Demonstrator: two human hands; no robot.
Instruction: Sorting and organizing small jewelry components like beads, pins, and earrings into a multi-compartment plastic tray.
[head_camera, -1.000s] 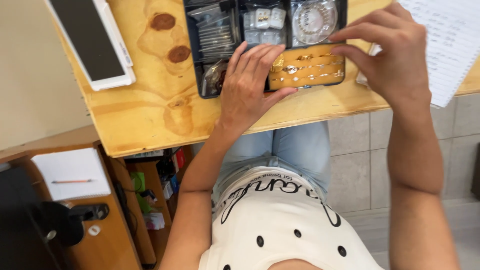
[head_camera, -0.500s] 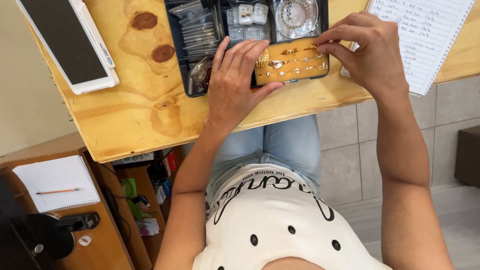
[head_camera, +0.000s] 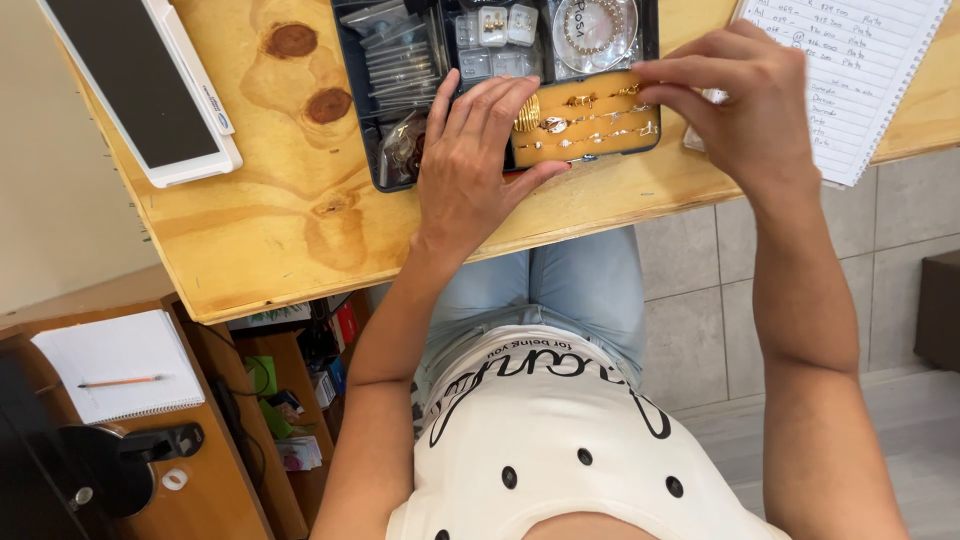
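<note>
A dark compartment tray (head_camera: 352, 110) lies on a wooden table (head_camera: 270, 220). It holds small clear bags, boxed earrings, a beaded bracelet in a round case (head_camera: 592, 28) and a tan ring pad (head_camera: 585, 125) set with gold rings. My left hand (head_camera: 470, 170) lies flat with spread fingers on the tray's near edge, touching the pad's left end. My right hand (head_camera: 740, 100) hovers at the pad's right end, fingertips pinched together on a small ring in the top row.
A white tablet (head_camera: 140, 85) with a dark screen lies at the table's left. A handwritten spiral notepad (head_camera: 860, 60) sits at the right. Below left, a lower desk carries a notebook with a pencil (head_camera: 120, 375) and a black lamp (head_camera: 120, 460).
The view has shifted so the table sits lower and nearer in frame. My right hand's fingers have closed in on the pad's top row; my left hand stays flat.
</note>
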